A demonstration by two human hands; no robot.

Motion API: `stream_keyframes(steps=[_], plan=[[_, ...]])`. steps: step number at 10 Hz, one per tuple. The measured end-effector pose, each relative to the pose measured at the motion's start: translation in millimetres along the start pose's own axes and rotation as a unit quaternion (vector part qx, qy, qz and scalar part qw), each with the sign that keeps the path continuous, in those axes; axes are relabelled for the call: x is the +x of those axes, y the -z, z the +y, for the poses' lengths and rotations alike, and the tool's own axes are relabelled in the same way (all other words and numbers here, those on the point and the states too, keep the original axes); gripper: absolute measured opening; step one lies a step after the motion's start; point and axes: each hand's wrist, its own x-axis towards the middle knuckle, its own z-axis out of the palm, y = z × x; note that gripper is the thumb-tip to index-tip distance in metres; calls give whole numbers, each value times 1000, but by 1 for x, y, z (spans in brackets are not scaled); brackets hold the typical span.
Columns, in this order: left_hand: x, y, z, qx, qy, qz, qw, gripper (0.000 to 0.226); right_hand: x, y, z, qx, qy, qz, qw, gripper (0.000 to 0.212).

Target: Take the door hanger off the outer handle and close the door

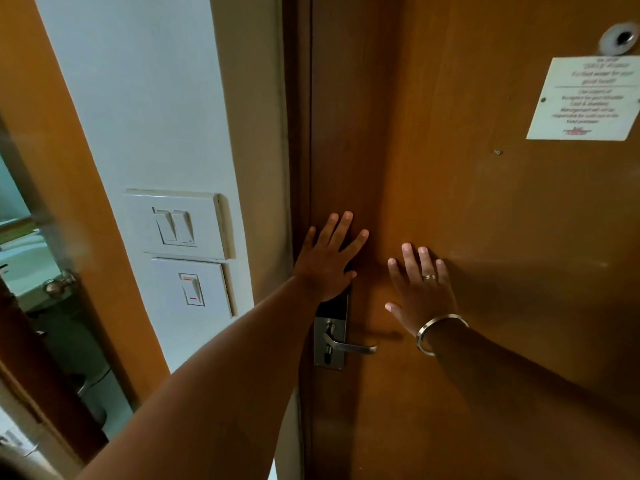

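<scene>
The brown wooden door [485,220] fills the right of the view and sits flush in its frame. My left hand [327,261] lies flat against it near the latch edge, fingers spread, just above the lock plate. My right hand [420,289], with a ring and a metal bangle, presses flat on the door a little to the right. The inner steel lever handle [349,346] is below both hands, with nothing hanging on it. No door hanger is in view.
White light switches [183,251] sit on the wall left of the door frame. A white notice [585,98] and a peephole [621,38] are on the door's upper right. A second door with a round knob [60,284] stands ajar at far left.
</scene>
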Motion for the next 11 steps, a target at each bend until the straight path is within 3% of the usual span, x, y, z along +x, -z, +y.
stream_keyframes(steps=[2, 8, 10, 11], plan=[[13, 10, 7, -5, 22, -27, 999, 83, 15, 5, -2, 4, -15, -22, 1000, 85], [11, -2, 6, -12, 10, 1, 1000, 93, 12, 15, 3, 1, -8, -38, 999, 87], [-4, -2, 20, -55, 51, 38, 996, 100, 10, 43, 23, 26, -37, 2, 999, 90], [4, 17, 30, -61, 93, 79, 991, 102, 18, 70, 41, 17, -80, 59, 995, 95]])
